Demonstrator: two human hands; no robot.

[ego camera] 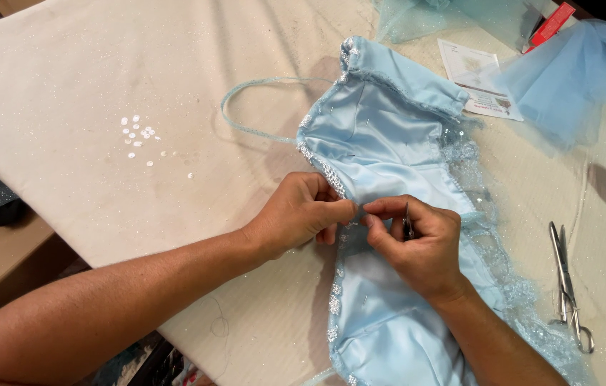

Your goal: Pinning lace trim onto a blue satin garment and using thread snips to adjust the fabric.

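A light blue satin bodice (381, 136) lies inside out on a beige padded table (103, 78), with a beaded, sequinned edge and a thin strap looping to its left. My left hand (301, 214) pinches the beaded edge of the bodice. My right hand (417, 243) meets it fingertip to fingertip on the same edge and holds a small dark metal tool (407, 227) between its fingers. What sits between the pinched fingertips is too small to tell.
Loose white sequins (138, 137) lie scattered left of the bodice. Scissors (567, 286) rest at the right. Pale blue tulle (574, 78), a printed paper card (478, 75) and a red object (552, 25) sit at the back right. The table's front edge runs diagonally at lower left.
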